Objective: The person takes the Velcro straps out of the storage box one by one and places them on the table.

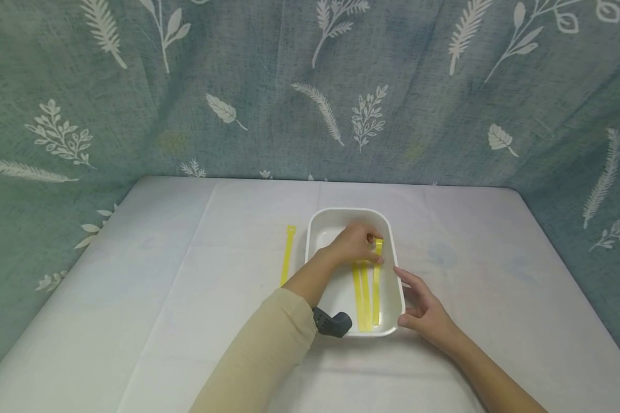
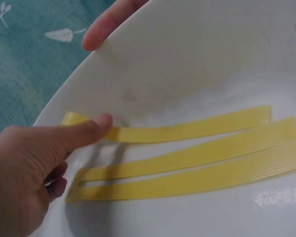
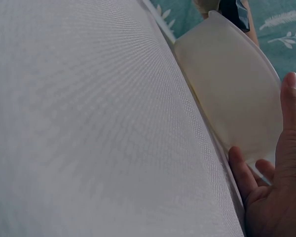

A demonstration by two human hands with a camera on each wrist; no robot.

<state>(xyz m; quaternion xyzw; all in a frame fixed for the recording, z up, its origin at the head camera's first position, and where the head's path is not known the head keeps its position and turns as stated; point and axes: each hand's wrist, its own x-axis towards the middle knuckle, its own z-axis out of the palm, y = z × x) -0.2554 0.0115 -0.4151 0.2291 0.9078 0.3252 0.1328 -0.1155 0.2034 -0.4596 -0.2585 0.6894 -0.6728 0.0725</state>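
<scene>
A white tray [image 1: 336, 301] stands on the table with yellow plastic straps inside it. My left hand [image 1: 355, 244] reaches into the tray and pinches the top end of the rightmost strap [image 1: 376, 298]. In the left wrist view its thumb lies across that strap [image 2: 187, 129]; part of the other fingers is hidden. Two more straps [image 2: 197, 173] lie side by side on the tray floor, close to the pinched one. At the tray's right side, my right hand [image 1: 429, 315] touches the rim and outer wall with fingers extended.
Left of the tray, another yellow strap [image 1: 287, 252] with a slotted head lies on the white-covered table [image 1: 212, 321]. A dark device [image 1: 333, 323] sits at the left wrist, over the tray's near edge. A leaf-patterned teal cloth [image 1: 268, 74] hangs behind the table.
</scene>
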